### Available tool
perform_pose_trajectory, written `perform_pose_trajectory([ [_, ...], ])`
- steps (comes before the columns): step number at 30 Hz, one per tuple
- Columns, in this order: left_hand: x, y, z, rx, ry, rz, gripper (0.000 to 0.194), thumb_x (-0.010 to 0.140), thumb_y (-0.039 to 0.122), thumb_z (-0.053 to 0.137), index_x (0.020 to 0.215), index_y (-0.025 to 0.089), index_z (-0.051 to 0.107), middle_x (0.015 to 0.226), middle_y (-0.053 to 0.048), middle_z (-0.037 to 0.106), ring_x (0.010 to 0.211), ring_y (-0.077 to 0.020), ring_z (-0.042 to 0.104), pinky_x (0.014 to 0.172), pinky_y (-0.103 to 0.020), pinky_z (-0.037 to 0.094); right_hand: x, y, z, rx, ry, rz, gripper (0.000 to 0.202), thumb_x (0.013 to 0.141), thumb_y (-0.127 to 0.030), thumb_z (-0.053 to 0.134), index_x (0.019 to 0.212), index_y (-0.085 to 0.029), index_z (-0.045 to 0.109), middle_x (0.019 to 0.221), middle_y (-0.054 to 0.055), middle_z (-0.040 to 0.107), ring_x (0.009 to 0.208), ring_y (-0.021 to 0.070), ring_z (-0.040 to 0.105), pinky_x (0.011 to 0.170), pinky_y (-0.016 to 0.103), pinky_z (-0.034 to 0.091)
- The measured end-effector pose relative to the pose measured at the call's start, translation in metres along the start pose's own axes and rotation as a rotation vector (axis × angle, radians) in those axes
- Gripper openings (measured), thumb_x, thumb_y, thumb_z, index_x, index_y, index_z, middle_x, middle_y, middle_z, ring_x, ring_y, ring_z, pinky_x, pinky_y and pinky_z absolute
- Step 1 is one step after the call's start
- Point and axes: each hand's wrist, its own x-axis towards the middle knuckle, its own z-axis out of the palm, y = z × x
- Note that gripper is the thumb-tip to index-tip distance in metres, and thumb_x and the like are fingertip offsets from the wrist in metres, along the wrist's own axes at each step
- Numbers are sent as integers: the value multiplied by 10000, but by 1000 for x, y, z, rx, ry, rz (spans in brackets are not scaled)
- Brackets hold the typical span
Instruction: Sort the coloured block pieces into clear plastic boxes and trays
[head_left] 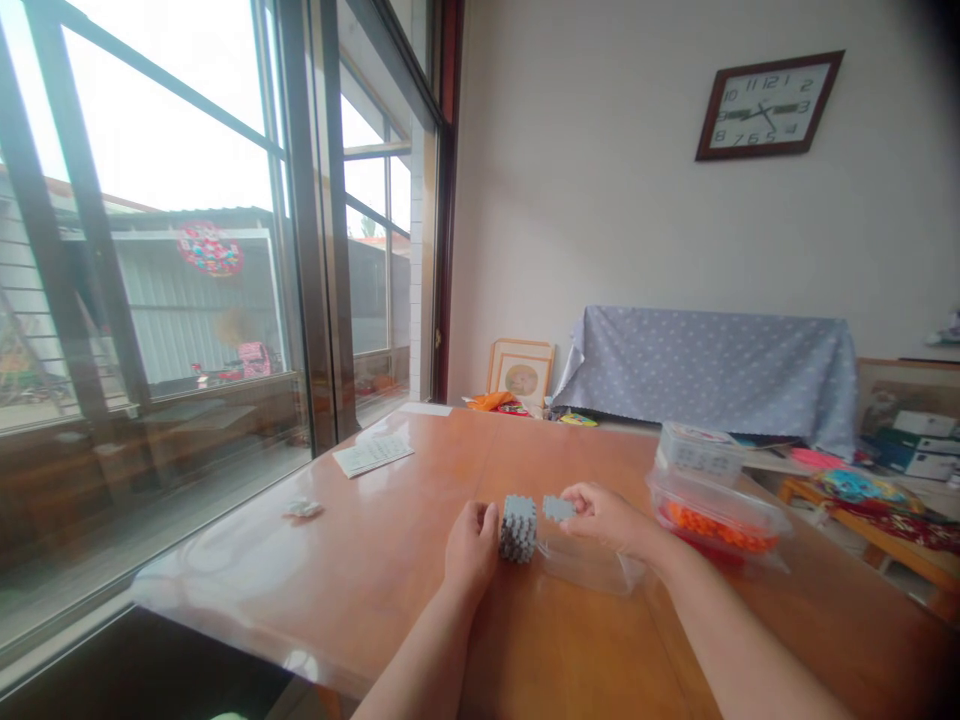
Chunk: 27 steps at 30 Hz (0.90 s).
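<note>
On the wooden table (427, 620) stands a grey block of stacked toothed plastic pieces (518, 528). My left hand (472, 542) is right at its left side, fingers curled in; whether they grip anything is hidden. To the right of the block, my right hand (600, 515) pinches a single flat grey toothed piece (558, 508) by its right edge, just above the table. Between that hand and the table lies a clear plastic container (589, 568), partly hidden under my right hand and wrist.
To the right sits a clear tub of orange pieces (720, 528), with a lidded clear box (697, 450) behind it. A printed sheet (373, 455) and a small packet (302, 509) lie left. Tall windows (187, 250) border the table's left side.
</note>
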Motion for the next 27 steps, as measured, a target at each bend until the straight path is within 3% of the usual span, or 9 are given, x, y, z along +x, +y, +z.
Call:
perform_pose_trajectory([
  [7,1,0,0,8,-1,-8,385,969,541,465,918,212,659,950,-68,752,896,-231,673,762,-299,442,-6,10,-6,-100,-171,145,323,627,-297,783,931,-199,732,836,-11,676,732,154,577,635,246,400],
  [17,1,1,-2,21,-21,-8,382,973,542,458,905,215,644,935,-61,741,893,-232,664,752,-306,426,6,24,12,-28,-203,209,370,541,-208,839,890,-177,722,759,-16,691,749,169,627,629,235,429],
  [27,2,0,-2,11,-26,-1,389,970,544,464,924,208,653,935,-67,740,894,-236,670,743,-306,427,-3,18,19,75,-203,310,458,768,-189,675,1214,-132,593,696,24,708,604,165,658,543,239,459],
])
